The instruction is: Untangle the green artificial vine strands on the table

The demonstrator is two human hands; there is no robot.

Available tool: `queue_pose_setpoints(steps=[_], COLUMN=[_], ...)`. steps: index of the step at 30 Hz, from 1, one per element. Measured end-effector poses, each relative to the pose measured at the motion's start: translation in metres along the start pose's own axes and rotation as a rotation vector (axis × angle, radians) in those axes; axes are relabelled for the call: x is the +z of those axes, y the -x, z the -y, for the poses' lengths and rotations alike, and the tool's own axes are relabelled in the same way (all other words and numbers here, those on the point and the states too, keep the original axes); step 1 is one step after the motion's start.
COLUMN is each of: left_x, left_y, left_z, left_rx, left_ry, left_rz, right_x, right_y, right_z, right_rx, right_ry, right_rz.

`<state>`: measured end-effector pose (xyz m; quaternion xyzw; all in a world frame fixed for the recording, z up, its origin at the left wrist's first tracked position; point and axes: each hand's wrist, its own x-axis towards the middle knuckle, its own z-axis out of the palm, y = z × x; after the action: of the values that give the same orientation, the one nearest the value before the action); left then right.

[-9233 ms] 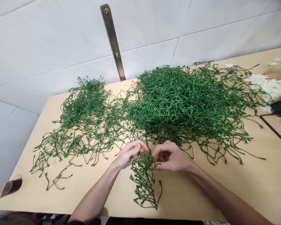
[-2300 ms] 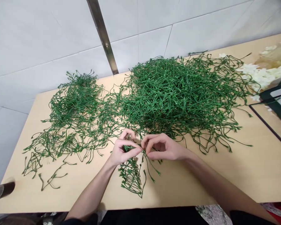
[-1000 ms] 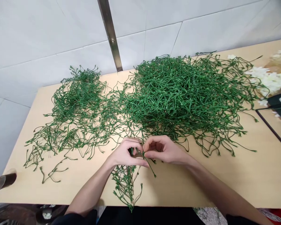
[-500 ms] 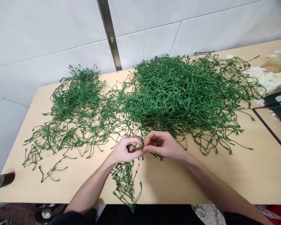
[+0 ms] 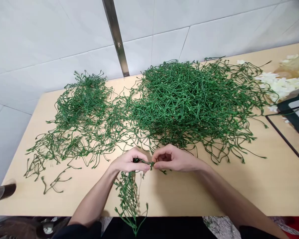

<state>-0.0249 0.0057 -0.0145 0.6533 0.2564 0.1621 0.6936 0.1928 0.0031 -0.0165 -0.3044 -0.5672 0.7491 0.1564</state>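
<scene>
My left hand [image 5: 131, 160] is closed round the top of a strand of joined green plastic flower stems [image 5: 128, 192]. The strand hangs below the hand, and its lower tip passes over the table's front edge. Fingertips of my right hand [image 5: 175, 159] pinch the small green end of a stem [image 5: 151, 164] between the two hands. How the pieces join there is too small to make out. Just beyond my hands lies a large heap of loose green stems [image 5: 184, 99].
A smaller heap of stems [image 5: 82, 96] lies at the back left, with scattered stems [image 5: 56, 184] before it. A glass of dark drink [image 5: 4, 192] stands at the left edge. White flowers [image 5: 276, 83] and a dark-framed object [image 5: 292, 108] are at the right. A tiled wall [image 5: 64, 30] borders the table.
My hands have drawn slightly apart, the left one shifting left, so a stem end now shows between them. The hanging strand has moved left and down a little.
</scene>
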Motion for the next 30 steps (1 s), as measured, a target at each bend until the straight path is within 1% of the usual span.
queue_pose_setpoints(steps=[3,5,7,9,12,14,15,17,20,22,25,27,30], left_x=[0.0,0.001,0.002,0.003,0.005,0.007,0.008,0.011,0.018,0.025,0.037,0.044,0.05], left_y=[0.001,0.001,0.0,0.0,-0.001,-0.002,-0.002,-0.005,-0.008,-0.01,-0.013,-0.014,-0.016], left_z=[0.003,0.006,0.008,0.007,0.004,0.004,0.005,0.008,0.016,0.023,0.034,0.039,0.041], left_rx=[-0.023,-0.012,-0.009,-0.026,-0.075,-0.071,-0.036,0.081,0.219,0.272,0.337,0.356,0.375], left_ry=[0.0,-0.025,-0.033,-0.019,0.069,0.13,0.14,0.128,0.145,0.17,0.163,0.173,0.237], left_rz=[0.012,0.032,0.063,0.084,0.077,0.061,0.044,-0.008,-0.095,-0.171,-0.293,-0.327,-0.355], right_x=[0.004,0.005,0.006,0.005,0.004,0.004,0.005,0.009,0.017,0.023,0.029,0.031,0.032], right_y=[0.001,0.001,0.001,0.001,0.001,0.0,0.0,-0.003,-0.008,-0.01,-0.012,-0.012,-0.011], right_z=[0.003,0.005,0.005,0.004,0.0,-0.003,-0.005,-0.007,-0.01,-0.012,-0.017,-0.021,-0.025], right_rx=[0.07,0.062,0.012,-0.042,-0.117,-0.168,-0.188,-0.208,-0.236,-0.269,-0.27,-0.268,-0.314], right_ry=[-0.081,-0.105,-0.047,0.072,0.224,0.254,0.243,0.191,0.111,0.09,0.089,0.098,0.109], right_rz=[0.068,0.069,0.041,0.028,0.053,0.081,0.08,0.043,-0.062,-0.115,-0.137,-0.161,-0.247])
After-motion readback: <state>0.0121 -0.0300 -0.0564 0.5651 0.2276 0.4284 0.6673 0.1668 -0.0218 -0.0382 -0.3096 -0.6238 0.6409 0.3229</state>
